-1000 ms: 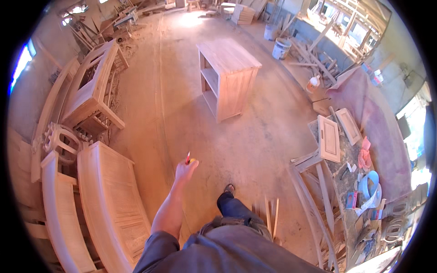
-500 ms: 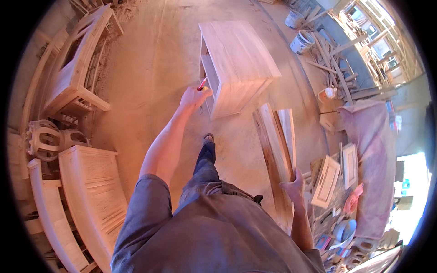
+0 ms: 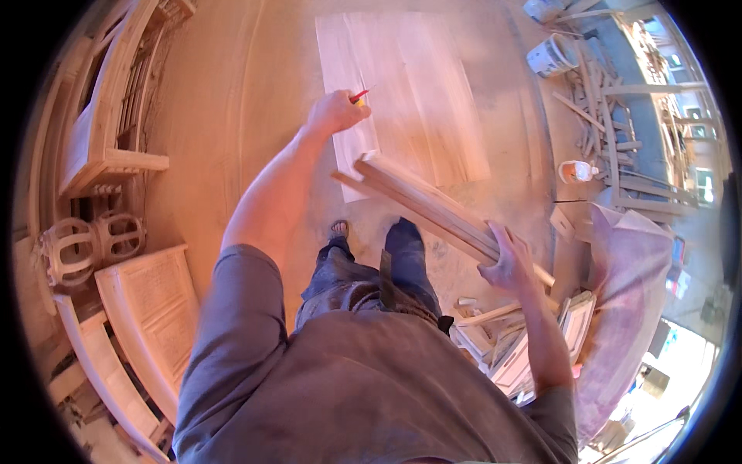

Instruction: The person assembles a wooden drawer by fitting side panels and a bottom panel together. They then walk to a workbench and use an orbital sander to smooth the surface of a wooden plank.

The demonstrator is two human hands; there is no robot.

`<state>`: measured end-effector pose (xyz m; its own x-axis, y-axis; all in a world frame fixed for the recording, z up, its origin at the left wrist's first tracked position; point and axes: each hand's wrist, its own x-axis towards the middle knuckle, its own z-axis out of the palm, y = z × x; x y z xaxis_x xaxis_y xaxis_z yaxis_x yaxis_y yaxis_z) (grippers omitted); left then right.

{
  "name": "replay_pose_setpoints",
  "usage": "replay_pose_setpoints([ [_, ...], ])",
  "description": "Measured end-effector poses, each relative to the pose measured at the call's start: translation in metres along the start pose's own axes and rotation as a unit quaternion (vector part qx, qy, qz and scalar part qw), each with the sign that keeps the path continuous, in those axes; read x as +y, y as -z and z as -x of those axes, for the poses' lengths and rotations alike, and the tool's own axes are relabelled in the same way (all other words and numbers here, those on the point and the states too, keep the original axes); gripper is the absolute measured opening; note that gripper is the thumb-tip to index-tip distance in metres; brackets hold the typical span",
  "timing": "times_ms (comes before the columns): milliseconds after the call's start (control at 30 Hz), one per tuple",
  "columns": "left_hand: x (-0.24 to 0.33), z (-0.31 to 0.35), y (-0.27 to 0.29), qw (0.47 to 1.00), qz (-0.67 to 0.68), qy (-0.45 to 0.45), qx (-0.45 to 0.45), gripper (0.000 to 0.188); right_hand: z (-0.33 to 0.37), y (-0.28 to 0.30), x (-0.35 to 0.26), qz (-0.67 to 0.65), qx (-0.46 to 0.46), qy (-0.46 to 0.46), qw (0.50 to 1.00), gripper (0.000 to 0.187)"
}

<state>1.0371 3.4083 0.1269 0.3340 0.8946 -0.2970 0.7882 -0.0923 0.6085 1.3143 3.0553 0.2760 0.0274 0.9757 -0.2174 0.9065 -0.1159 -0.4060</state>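
My left hand [image 3: 337, 113] is stretched forward and closed around a slim red pencil-like tool [image 3: 357, 97] with a thin tip. A bit of yellow shows beside it in my fingers; what that is I cannot make out. Beyond that hand stands a pale, unfinished wooden cabinet [image 3: 417, 100], seen mostly from above. My right hand [image 3: 506, 261] grips several long wooden strips [image 3: 433, 203] bundled together. They slant from my right side toward the front left, and their far ends lie near the cabinet's close edge.
At the left stand a wooden frame [image 3: 124, 158], round openwork wooden pieces [image 3: 73, 249] and a panelled board [image 3: 154, 305]. A white bucket [image 3: 552, 56], scrap wood [image 3: 599, 116] and a white-orange container [image 3: 576, 172] are at the right. A purplish cloth [image 3: 630, 301] hangs nearer, beside panel doors [image 3: 576, 325].
The strips have swung from pointing forward to slanting across to the left, with my right hand raised and farther forward. My left hand has moved forward, and the cabinet appears closer beneath me.
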Motion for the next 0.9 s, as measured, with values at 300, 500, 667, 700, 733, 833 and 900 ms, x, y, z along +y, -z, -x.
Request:
replay_pose_setpoints([
  [300,0.047,-0.042,0.003,0.982,-0.166,-0.017,-0.082,0.049,-0.181,0.021,0.061,0.015,-0.093,0.283,0.955,0.072],
  [500,0.019,-0.057,-0.004,0.979,-0.182,-0.081,-0.037,0.050,-0.219,0.020,0.073,0.016,-0.122,0.322,0.939,0.074],
  [667,0.046,-0.050,-0.019,0.975,-0.196,-0.087,-0.053,0.060,-0.210,-0.005,0.071,0.056,-0.114,0.326,0.937,0.076],
  [700,0.053,-0.046,-0.020,0.975,-0.190,-0.091,-0.066,0.063,-0.209,-0.007,0.073,0.060,-0.111,0.322,0.938,0.077],
  [733,0.061,-0.044,-0.022,0.974,-0.202,-0.093,-0.050,0.065,-0.207,-0.007,0.073,0.065,-0.105,0.316,0.941,0.078],
  [833,0.062,-0.033,-0.018,0.969,-0.229,-0.091,-0.004,0.070,-0.206,-0.005,0.066,0.058,-0.111,0.302,0.945,0.081],
  [900,0.050,-0.018,-0.012,0.971,-0.217,-0.093,0.022,0.072,-0.203,-0.010,0.060,0.059,-0.107,0.307,0.944,0.084],
])
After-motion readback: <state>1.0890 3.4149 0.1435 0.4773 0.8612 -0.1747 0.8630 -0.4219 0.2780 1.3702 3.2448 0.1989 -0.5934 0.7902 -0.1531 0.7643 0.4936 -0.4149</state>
